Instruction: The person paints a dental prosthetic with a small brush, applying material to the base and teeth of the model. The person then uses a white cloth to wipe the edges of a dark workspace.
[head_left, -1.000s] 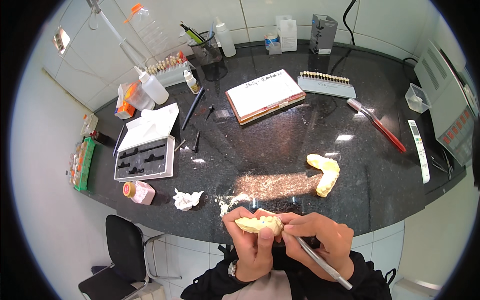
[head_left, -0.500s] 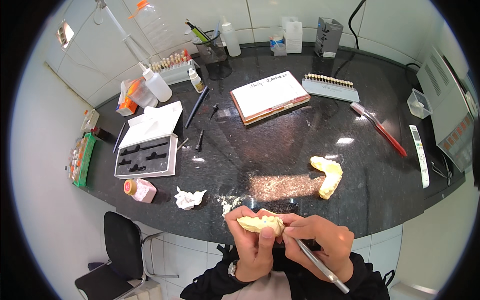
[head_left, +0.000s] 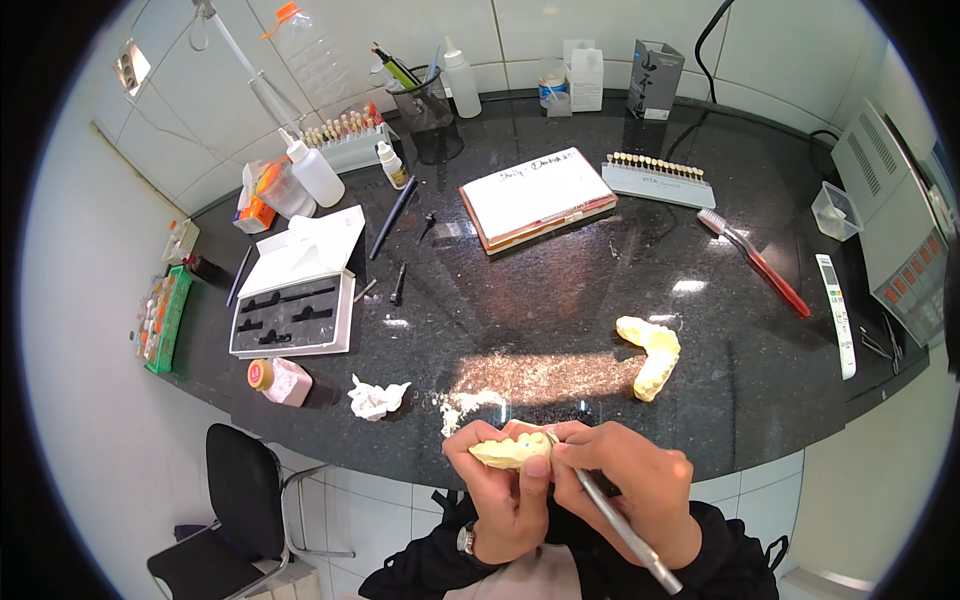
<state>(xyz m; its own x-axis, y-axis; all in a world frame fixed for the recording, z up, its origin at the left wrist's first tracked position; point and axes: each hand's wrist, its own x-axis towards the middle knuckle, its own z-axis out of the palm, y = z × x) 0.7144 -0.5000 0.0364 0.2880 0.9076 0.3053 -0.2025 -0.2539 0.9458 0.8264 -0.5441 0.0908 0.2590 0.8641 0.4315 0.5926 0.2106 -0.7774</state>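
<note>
My left hand [head_left: 505, 500] is closed round a pale yellow plaster dental cast [head_left: 500, 453], its thumb pressed on the near side. A small blue mark shows on the cast's teeth. In my right hand [head_left: 640, 485] is a silver-handled carving tool [head_left: 630, 540], held like a pen. Its handle slants down to the right, and its working end meets the right end of the cast, where fingers partly hide it. Farther off on the dark counter lies a second yellow dental cast [head_left: 655, 358], curved like a horseshoe.
Plaster crumbs [head_left: 462, 408] lie just beyond my left hand, beside crumpled tissue [head_left: 376, 398] and a pink jar [head_left: 285, 382]. An open white case [head_left: 292, 315] sits left. Farther back are a notepad [head_left: 540, 195], a tooth shade guide [head_left: 658, 185] and a red toothbrush [head_left: 762, 265].
Both hands, with the cast and the carving tool, have shifted slightly left. The tool's tip stays at the cast's right end.
</note>
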